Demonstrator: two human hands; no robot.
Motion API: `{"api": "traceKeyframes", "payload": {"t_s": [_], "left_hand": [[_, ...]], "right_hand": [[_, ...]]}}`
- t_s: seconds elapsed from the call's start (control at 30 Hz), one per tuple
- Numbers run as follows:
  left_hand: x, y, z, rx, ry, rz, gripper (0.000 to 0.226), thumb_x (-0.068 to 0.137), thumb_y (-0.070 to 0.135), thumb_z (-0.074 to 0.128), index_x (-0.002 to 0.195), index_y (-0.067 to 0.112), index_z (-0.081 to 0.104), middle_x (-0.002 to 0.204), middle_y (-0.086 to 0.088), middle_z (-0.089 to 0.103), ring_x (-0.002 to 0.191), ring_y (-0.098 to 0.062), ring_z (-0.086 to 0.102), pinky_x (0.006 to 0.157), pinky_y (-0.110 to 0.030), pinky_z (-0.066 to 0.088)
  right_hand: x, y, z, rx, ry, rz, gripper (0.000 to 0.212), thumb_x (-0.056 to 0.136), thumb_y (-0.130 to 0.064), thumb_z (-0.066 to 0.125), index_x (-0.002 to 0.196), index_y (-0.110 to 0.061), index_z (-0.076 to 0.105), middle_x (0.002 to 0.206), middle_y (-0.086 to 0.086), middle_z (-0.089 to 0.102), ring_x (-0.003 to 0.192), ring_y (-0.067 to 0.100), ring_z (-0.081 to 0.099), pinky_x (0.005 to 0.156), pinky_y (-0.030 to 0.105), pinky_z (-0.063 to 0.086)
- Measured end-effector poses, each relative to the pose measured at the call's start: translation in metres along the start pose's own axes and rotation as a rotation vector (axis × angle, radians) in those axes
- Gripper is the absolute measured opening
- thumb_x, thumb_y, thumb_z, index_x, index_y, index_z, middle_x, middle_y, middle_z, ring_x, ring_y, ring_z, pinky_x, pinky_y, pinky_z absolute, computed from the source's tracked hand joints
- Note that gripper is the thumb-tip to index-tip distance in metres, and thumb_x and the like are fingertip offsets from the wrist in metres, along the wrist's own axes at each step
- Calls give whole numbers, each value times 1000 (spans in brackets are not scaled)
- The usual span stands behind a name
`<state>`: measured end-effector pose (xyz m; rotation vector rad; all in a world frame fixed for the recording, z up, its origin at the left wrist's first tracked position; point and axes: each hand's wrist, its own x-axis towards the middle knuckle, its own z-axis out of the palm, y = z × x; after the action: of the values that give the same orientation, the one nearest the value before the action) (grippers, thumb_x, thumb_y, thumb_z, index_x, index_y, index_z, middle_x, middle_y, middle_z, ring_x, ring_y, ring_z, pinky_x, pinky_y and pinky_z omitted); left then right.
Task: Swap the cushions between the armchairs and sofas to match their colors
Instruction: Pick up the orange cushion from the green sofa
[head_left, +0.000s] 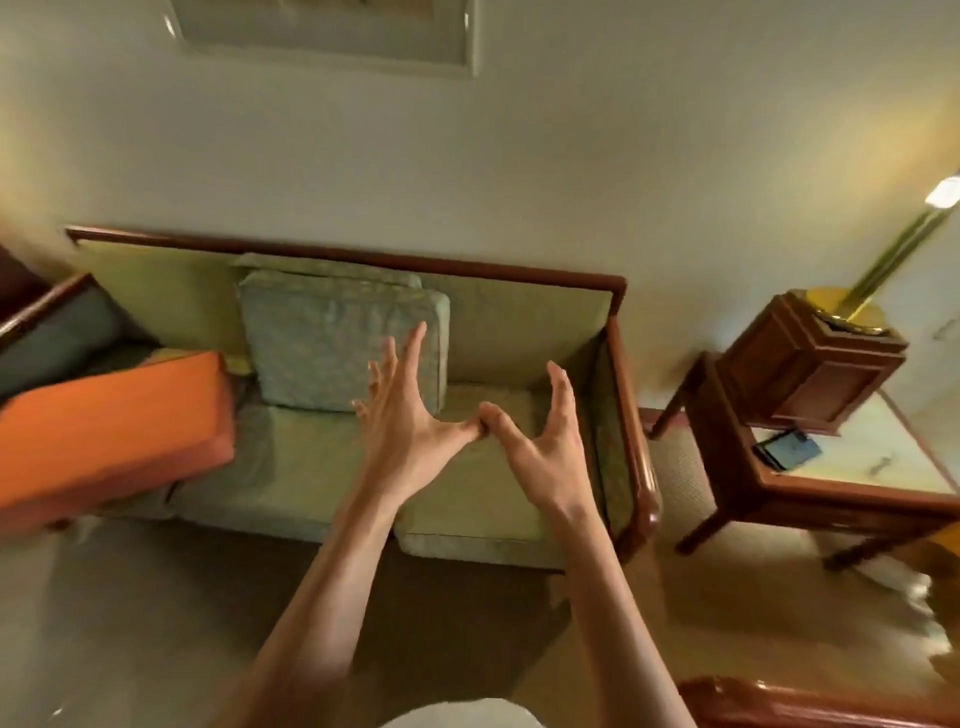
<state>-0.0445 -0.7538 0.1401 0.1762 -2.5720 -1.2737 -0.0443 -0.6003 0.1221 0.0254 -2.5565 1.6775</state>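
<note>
A pale green sofa (524, 306) with a dark wood frame stands against the wall. Two light blue-green cushions (332, 343) lean upright against its back, one behind the other, left of centre. An orange cushion (109, 431) lies tilted over the sofa's left end. My left hand (402, 421) and my right hand (545, 447) are stretched out over the seat, fingers spread, thumbs touching, holding nothing. The left fingertips overlap the front cushion's right edge; contact is unclear.
A grey-seated chair (57, 332) with a wood arm sits at far left. To the right a wooden side table (841, 493) carries a wooden box (810, 364), a brass lamp (872, 291) and a dark phone (789, 449). Carpet lies in front.
</note>
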Motion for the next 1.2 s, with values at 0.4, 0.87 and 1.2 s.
{"api": "traceKeyframes", "payload": {"t_s": [0.4,0.87,1.2], "left_hand": [[43,-172,-161,25,265,-280,112,51,81,68,149,45,28,158,4,38,145,-21,34,112,-61,33],[211,-345,-299,70,362,-481,107,50,76,69,147,46,34,156,7,40,146,-16,31,114,-62,30],[302,-506,-402,38,299,-595,107,50,76,72,146,47,35,155,10,40,147,-14,27,116,-60,28]], "right_hand": [[53,-81,242,-6,-480,-146,102,70,-64,52,157,-34,6,167,-8,4,153,13,1,121,57,15],[203,-146,516,9,-740,-105,104,76,-46,69,157,-28,7,166,-2,11,147,10,14,119,43,21],[258,-176,713,-55,-879,-7,103,73,-49,64,157,-33,7,166,-5,10,151,12,10,122,48,19]]}}
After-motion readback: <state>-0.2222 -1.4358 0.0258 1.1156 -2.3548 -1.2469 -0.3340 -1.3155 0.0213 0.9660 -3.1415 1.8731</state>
